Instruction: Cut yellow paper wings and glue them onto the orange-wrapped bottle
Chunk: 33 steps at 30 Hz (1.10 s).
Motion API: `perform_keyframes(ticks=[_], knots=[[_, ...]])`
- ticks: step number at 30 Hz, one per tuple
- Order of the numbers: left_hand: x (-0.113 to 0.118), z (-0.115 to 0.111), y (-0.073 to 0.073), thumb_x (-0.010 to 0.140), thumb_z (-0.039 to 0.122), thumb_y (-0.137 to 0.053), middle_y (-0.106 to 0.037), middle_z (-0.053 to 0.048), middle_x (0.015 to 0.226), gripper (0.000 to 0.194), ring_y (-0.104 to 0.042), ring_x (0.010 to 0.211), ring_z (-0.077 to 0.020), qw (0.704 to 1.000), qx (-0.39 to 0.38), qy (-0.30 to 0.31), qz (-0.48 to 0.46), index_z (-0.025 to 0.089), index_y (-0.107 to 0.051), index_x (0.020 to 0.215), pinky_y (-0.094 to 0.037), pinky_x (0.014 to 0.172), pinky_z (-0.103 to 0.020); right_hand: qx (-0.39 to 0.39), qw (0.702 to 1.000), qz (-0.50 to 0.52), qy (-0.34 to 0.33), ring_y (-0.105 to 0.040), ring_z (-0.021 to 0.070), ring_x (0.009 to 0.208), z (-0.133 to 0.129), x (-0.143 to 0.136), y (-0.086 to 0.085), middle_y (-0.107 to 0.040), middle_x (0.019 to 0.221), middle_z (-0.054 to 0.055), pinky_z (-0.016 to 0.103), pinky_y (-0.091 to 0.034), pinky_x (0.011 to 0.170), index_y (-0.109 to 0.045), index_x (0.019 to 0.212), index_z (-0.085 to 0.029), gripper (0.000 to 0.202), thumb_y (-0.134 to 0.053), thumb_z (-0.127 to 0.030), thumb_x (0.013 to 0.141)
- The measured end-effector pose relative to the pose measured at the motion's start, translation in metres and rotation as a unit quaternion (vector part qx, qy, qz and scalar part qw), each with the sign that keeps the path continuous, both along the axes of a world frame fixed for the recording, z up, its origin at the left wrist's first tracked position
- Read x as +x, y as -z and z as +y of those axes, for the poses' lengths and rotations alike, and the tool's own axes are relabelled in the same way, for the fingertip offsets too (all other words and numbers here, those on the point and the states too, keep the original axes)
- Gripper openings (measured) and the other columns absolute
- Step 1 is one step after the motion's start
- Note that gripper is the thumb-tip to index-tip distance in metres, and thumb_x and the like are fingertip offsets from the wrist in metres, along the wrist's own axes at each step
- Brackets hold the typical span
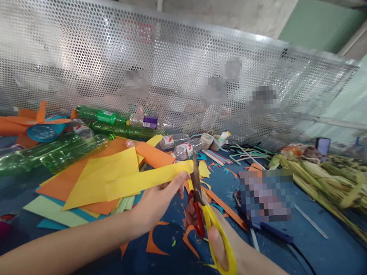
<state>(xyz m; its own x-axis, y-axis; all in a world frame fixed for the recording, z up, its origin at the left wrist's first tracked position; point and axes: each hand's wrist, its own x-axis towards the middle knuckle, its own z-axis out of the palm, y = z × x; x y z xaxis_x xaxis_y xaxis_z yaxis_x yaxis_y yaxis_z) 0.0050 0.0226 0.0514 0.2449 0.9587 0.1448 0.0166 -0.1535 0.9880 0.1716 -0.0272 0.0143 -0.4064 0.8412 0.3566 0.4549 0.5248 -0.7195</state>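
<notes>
Between the thumb and fingers of my left hand (pixel 158 199) is a long yellow paper strip (pixel 151 179), held out over the table. My right hand (pixel 220 235) grips scissors (pixel 201 198) with one yellow and one red handle loop. The scissor blades point away from me and stand slightly apart, at the right end of the strip beside my left fingertips. Whether the blades touch the paper I cannot tell. Behind the strip lies a larger yellow sheet (pixel 111 171) on a stack of orange, blue and pale green paper.
Green plastic bottles (pixel 75 152) and clear ones lie along a perforated metal panel (pixel 104 55). Orange paper scraps (pixel 155 241) litter the blue table (pixel 110 266). Corn husks (pixel 335 178) are heaped at right, near a dark blue tool (pixel 273 231) with a black cord.
</notes>
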Motion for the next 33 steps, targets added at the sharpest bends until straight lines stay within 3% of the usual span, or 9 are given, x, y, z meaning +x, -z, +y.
perform_keyframes(ticks=[4,9,14,20,27,33], knots=[[0.0,-0.001,-0.001,0.083,0.044,-0.046,-0.053,-0.001,0.063,0.037,-0.052,0.07,-0.0188,1.0,-0.006,-0.003,0.008,0.022,-0.05,0.053,-0.041,0.074,-0.029,-0.028,0.999,0.04,-0.007,-0.054,0.0217,0.077,-0.001,0.002,0.004,-0.053,0.084,0.008,0.037,-0.05,0.073,-0.045,0.1,-0.019,0.048,-0.026,-0.062,0.086],[0.0,0.0,0.0,0.084,0.042,-0.044,-0.052,-0.001,0.063,0.037,-0.052,0.069,-0.0183,1.0,0.0,-0.003,0.015,0.022,-0.049,0.053,-0.039,0.073,-0.029,-0.075,0.992,0.099,-0.013,-0.047,0.0143,0.06,0.0,-0.005,0.001,-0.046,0.073,0.001,0.029,-0.051,0.059,-0.043,0.085,-0.021,0.051,-0.027,-0.069,0.081],[-0.001,0.0,0.0,0.084,0.044,-0.043,-0.053,-0.001,0.063,0.038,-0.052,0.069,-0.0192,1.0,-0.005,-0.004,0.022,0.022,-0.05,0.053,-0.039,0.072,-0.03,-0.065,0.994,0.083,0.004,-0.042,0.0133,0.054,0.004,-0.005,0.003,-0.047,0.07,0.001,0.027,-0.044,0.05,-0.047,0.091,-0.02,0.057,-0.025,-0.072,0.08],[-0.001,0.002,0.002,0.083,0.047,-0.044,-0.054,-0.001,0.064,0.04,-0.053,0.072,-0.02,1.0,-0.004,-0.01,0.021,0.022,-0.05,0.052,-0.04,0.076,-0.032,-0.11,0.99,0.092,0.0,-0.036,0.0107,0.045,0.002,-0.004,0.004,-0.043,0.062,-0.001,0.023,-0.036,0.037,-0.047,0.097,-0.019,0.062,-0.024,-0.073,0.078],[0.001,0.008,0.007,0.082,0.046,-0.049,-0.053,-0.001,0.065,0.036,-0.052,0.071,-0.0176,0.998,-0.023,0.008,-0.056,0.02,-0.05,0.057,-0.041,0.077,-0.031,-0.11,0.991,0.071,0.002,-0.032,0.0072,0.044,0.001,0.0,0.005,-0.041,0.067,-0.002,0.019,-0.032,0.035,-0.042,0.09,-0.02,0.056,-0.023,-0.071,0.081],[-0.002,0.017,0.01,0.082,0.043,-0.049,-0.053,0.0,0.062,0.035,-0.052,0.069,-0.0165,0.998,0.001,0.017,-0.063,0.019,-0.052,0.057,-0.041,0.073,-0.029,-0.134,0.99,0.036,0.009,-0.028,0.0078,0.045,0.003,0.005,0.005,-0.037,0.066,-0.003,0.021,-0.031,0.036,-0.041,0.088,-0.02,0.055,-0.026,-0.072,0.079]])
